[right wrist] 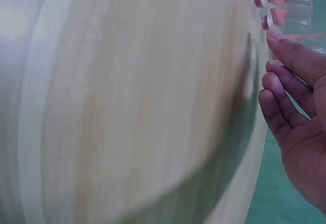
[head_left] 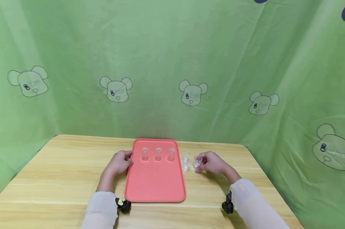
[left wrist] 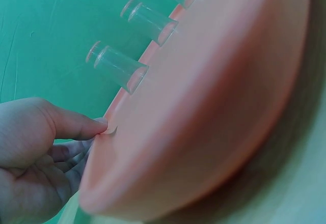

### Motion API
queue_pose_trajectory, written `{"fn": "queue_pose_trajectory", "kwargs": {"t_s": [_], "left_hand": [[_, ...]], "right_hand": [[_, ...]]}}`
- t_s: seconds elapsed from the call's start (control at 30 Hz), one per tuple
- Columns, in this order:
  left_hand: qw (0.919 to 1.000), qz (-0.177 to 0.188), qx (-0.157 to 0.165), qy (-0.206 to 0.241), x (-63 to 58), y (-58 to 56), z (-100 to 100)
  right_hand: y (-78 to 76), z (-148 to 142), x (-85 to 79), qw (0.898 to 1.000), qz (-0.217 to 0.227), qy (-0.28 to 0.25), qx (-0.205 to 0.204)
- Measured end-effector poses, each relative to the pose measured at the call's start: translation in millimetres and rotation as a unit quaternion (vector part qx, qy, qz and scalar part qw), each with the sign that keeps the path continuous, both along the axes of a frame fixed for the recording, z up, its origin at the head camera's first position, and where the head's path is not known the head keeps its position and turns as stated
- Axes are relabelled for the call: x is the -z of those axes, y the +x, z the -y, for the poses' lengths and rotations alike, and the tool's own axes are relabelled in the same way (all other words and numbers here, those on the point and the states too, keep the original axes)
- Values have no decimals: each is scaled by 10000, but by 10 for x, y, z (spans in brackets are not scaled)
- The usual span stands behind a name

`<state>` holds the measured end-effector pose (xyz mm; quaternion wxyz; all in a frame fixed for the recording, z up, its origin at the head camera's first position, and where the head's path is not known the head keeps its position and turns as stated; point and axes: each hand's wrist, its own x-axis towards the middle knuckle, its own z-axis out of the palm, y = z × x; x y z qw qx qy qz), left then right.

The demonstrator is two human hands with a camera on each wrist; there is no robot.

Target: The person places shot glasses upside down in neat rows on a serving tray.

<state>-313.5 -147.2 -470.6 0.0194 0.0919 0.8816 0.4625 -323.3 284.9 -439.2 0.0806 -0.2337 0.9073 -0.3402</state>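
Note:
A red tray (head_left: pixel 155 183) lies on the wooden table, and my left hand (head_left: pixel 119 162) pinches its left rim. In the left wrist view the thumb (left wrist: pixel 84 126) lies over the rim, with the other fingers partly hidden behind it. Three small clear cups (head_left: pixel 158 155) stand in a row across the tray's far part; their wider ends appear to face down. Right of the tray, my right hand (head_left: pixel 213 163) holds a clear cup (head_left: pixel 198 160) between thumb and fingers, its wide mouth up. Two more clear cups (head_left: pixel 185 167) stand between that hand and the tray.
The wooden table (head_left: pixel 63 178) extends on both sides of the tray and in front of it. A green curtain (head_left: pixel 155 79) with bear-head drawings hangs behind the table and along its sides. A black wrist camera (head_left: pixel 228 205) sits at each sleeve.

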Motion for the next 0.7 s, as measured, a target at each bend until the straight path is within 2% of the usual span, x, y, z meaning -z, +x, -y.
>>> {"fn": "queue_pose_trajectory", "kwargs": {"t_s": [0.37,0.7], "left_hand": [[9999,-80,2,-76,8,-11,4],[9999,-63,-27,-114,29,-25,4]], "right_hand": [[23,-24,-141,9998,-124,66,-155],[14,26,-354,9993,-274,124,-238]]}}
